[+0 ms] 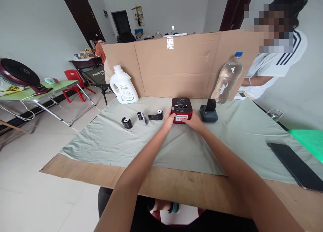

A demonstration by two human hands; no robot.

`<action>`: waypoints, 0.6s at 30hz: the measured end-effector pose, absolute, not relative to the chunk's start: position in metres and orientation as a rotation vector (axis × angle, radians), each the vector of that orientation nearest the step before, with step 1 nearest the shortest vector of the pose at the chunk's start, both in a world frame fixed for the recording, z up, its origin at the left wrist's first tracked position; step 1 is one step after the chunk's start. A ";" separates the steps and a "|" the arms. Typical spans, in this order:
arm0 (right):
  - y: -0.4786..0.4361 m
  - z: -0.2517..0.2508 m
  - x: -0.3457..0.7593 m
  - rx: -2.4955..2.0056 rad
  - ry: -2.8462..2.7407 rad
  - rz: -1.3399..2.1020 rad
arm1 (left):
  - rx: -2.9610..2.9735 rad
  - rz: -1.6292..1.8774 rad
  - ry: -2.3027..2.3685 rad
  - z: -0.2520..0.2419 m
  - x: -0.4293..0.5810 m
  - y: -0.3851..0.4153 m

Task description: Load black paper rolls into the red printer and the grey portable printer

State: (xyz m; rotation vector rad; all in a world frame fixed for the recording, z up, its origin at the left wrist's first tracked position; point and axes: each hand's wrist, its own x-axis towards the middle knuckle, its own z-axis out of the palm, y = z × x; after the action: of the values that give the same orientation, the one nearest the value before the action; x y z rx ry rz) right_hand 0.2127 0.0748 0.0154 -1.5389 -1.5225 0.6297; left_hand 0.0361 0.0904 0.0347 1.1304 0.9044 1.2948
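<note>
A small red label printer [181, 109] with a black top sits on the grey-green cloth [126, 141] far out in front of me. My left hand [168, 119] grips its left side, fingers curled against the casing. My right hand [193, 121] holds its front right corner. Left of the printer lie a label roll with a white core [155, 116], a small black roll [141, 117] and another black roll [127, 122]. A dark blue printer [209, 113] with its lid up stands just right of the red one.
A cardboard screen [176, 67] stands behind the cloth. A white detergent bottle [123, 85] is at its left, a clear water bottle [227, 78] at its right. A black phone [295, 164] lies near the right edge. A person in a white shirt [272, 67] sits beyond the screen.
</note>
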 end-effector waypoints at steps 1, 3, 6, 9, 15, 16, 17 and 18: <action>0.074 0.016 0.209 -1.507 -1.514 0.604 | 1.164 1.290 0.866 0.034 0.035 0.091; 0.066 0.021 0.206 -1.473 -1.505 0.543 | 1.244 1.276 0.799 0.030 0.031 0.083; 0.037 0.031 0.206 -1.448 -1.536 0.458 | 1.375 1.247 0.718 0.022 0.018 0.058; -0.006 0.035 0.203 -1.372 -1.582 0.353 | 1.510 1.212 0.679 0.014 0.004 0.021; -0.069 0.015 0.188 -1.425 -1.492 0.315 | 1.568 1.175 0.688 -0.002 -0.008 -0.039; -0.072 0.012 0.187 -1.434 -1.486 0.335 | 1.568 1.169 0.699 -0.004 -0.007 -0.043; -0.074 0.009 0.187 -1.440 -1.485 0.353 | 1.571 1.160 0.709 -0.006 -0.006 -0.045; -0.074 0.006 0.187 -1.446 -1.485 0.365 | 1.579 1.148 0.718 -0.007 -0.006 -0.046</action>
State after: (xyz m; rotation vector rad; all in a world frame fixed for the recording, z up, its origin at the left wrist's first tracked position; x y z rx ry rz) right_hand 0.1870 -0.0742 0.0061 -1.4457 -1.4849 0.3648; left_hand -0.0056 -0.0456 -0.0071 1.5793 0.7175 1.1484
